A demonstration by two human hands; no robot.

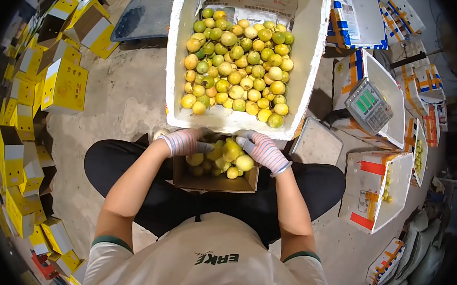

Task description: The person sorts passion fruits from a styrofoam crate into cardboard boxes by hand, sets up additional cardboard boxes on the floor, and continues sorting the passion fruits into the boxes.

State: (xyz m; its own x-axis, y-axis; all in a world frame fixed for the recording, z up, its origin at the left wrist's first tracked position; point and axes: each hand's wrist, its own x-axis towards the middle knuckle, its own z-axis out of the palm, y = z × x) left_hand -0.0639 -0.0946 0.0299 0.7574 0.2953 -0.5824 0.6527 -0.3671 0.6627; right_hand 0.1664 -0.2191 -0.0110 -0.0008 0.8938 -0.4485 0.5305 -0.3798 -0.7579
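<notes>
Between my knees stands a small cardboard box (215,183) holding several yellow-green round fruits, which look like passion fruit (231,150); some are blurred by motion. My left hand (187,142), in a striped glove with grey fingers, is at the box's left side, thumb and fingers apart beside the fruit. Opposite it, my right hand (263,151), gloved alike, reaches over the right side with its fingers apart near the fruit. Neither hand visibly grips a fruit. Just beyond both hands, a large white foam box (176,59) holds many more such fruits on newspaper.
Yellow cartons (65,86) are piled along the left. On the right, a digital scale display (368,103) stands before taped foam boxes (365,197), some with fruit inside. The scale's metal platform (318,142) lies near my right knee. A dark plastic board (145,12) is at upper left.
</notes>
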